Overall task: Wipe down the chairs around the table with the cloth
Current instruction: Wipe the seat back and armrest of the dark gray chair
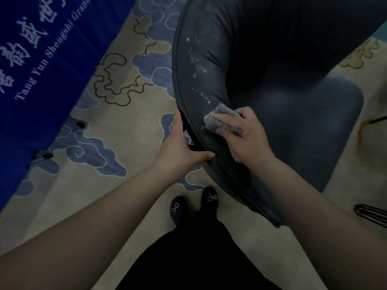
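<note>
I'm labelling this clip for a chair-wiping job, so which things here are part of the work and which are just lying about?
In the job:
chair, its back speckled with white droplets
cloth, pressed on the chair back by the right hand
left hand, gripping the chair's back edge

Just about:
blue banner
carpet
black wire frame at the right edge

Chair (272, 84) standing on carpet (117, 130), taken as landmark. Draped counter (41, 59) lying left of chair. Cloth (219, 120) lying on chair's backrest top, under right hand (245, 135). Left hand (180, 147) sitting on chair's outer rim, left of cloth. Shoes (192, 206) standing on carpet just behind chair.
</note>
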The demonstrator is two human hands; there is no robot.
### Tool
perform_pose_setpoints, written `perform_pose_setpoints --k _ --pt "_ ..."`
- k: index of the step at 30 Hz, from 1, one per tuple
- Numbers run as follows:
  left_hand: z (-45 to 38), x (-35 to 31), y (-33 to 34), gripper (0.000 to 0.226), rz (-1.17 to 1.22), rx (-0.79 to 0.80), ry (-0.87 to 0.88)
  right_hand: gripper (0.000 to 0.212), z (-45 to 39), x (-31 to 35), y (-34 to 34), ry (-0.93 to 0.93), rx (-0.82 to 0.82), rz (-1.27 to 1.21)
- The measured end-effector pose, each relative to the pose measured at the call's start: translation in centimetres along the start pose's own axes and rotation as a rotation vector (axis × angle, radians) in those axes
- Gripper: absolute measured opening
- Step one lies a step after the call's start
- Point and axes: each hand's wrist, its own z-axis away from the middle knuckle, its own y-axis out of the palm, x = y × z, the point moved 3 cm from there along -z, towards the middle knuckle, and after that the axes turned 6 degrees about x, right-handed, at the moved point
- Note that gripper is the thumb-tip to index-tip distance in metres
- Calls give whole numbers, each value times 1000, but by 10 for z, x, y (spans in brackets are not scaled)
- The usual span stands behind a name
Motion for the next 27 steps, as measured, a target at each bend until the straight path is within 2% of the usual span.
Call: perform_pose_setpoints --k 6,8,11,17,20,22,24,26,27 --pt "-1 5 -1 123 58 29 -8 34 1 12 6 -203 172 94" --pt "-2 7 1 121 88 37 0 34 -20 15 6 -189 157 130" --pt "-2 8 1 121 97 31 8 35 -31 16 3 -99 148 31" --pt "-3 8 2 127 26 14 -18 26 1 13 -6 -251 349 146" --pt "-4 9 2 128 13 15 -34 28 -34 14 -4 -238 222 188" --pt "-4 8 2 127 10 -7 -40 31 -56 11 -2 -120 134 85" --pt "-6 6 0 119 5 -44 -38 33 -55 6 -1 -86 143 33" --pt "-11 2 -5 102 -12 -91 -16 36 -32 0 -2 -129 181 49" --pt "-14 -2 -8 103 -24 -120 -8 36 -21 0 -2 -144 191 35"
